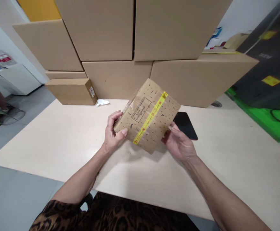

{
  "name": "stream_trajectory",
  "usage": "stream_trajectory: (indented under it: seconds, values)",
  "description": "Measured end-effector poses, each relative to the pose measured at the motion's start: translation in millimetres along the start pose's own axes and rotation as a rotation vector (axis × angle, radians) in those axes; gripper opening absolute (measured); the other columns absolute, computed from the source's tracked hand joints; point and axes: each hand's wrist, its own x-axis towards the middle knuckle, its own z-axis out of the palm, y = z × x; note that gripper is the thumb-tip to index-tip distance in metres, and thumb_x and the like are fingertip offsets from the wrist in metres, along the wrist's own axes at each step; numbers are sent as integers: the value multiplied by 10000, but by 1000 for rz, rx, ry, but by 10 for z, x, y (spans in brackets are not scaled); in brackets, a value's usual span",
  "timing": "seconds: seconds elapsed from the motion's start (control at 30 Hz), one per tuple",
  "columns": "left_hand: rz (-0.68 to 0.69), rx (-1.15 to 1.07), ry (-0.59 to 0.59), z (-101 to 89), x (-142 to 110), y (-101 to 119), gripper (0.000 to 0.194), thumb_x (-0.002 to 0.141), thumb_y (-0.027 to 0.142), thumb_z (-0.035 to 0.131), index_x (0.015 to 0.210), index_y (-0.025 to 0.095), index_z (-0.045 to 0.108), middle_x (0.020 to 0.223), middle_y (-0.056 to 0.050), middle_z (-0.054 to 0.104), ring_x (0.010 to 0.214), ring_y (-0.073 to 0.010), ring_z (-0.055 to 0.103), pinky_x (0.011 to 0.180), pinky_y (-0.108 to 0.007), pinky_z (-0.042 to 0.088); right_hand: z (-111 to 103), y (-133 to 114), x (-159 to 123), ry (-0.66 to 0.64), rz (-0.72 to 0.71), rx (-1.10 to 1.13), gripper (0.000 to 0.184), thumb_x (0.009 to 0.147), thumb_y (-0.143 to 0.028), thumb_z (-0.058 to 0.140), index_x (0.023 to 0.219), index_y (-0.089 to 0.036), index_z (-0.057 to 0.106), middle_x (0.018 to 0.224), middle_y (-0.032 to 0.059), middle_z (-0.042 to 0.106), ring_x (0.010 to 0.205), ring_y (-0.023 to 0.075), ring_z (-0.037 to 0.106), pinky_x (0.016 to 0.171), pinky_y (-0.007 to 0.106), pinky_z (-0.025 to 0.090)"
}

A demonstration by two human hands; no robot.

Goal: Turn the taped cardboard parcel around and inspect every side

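Holding a small cardboard box [146,116] between my two hands, I have it slanted over the table, its speckled face and yellow tape [152,116] turned up to me. My left hand [112,134] grips the left corner, thumb pressed on the printed face and fingers curled along the side. My right hand [180,142] supports the right edge, palm turned partly up, thumb by the edge; its other fingertips are mostly hidden by the box, so I can't tell how far they spread.

My forearms come in from the lower left and lower right, crossing the table's front edge and converging on the box. A black flat device [186,126] lies just beyond my right hand, partly covered by the box. The pale table [58,138] spreads to both sides. At the back, big cartons [106,32] form a wall; a long brown carton [72,93] sits back left, a crumpled tissue [102,102] beside it.
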Motion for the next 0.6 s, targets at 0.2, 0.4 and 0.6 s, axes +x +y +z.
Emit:
stream_trajectory:
  seconds: [0.2, 0.4, 0.6]
  values:
    - [160, -4, -153, 42, -72, 98, 715, 813, 547, 813, 1461, 330, 604, 1563, -104, 507, 1544, -380, 402, 1313, -602, 298, -191, 122, 72, -13, -122, -10, 377, 653, -478, 905, 961, -318, 758, 1078, 11, 845, 1140, 370, 756, 1075, 637, 592]
    - [7, -148, -356, 84, -125, 105, 844, 844, 494, 818, 1597, 347, 466, 1692, -108, 406, 1589, -388, 346, 1332, -607, 251, -336, 141, 87, 126, -247, -36, 332, 691, -483, 864, 957, -311, 764, 923, 14, 830, 955, 346, 797, 1006, 614, 633]
    - [-166, -228, -417, 76, -125, 97, 952, 843, 538, 829, 1655, 319, 383, 1742, -124, 383, 1628, -393, 311, 1338, -578, 239, -273, -60, -66, 57, -492, -409, 877, 634, -499, 962, 1422, -303, 630, 1296, 109, 773, 1219, 418, 732, 1032, 645, 618]
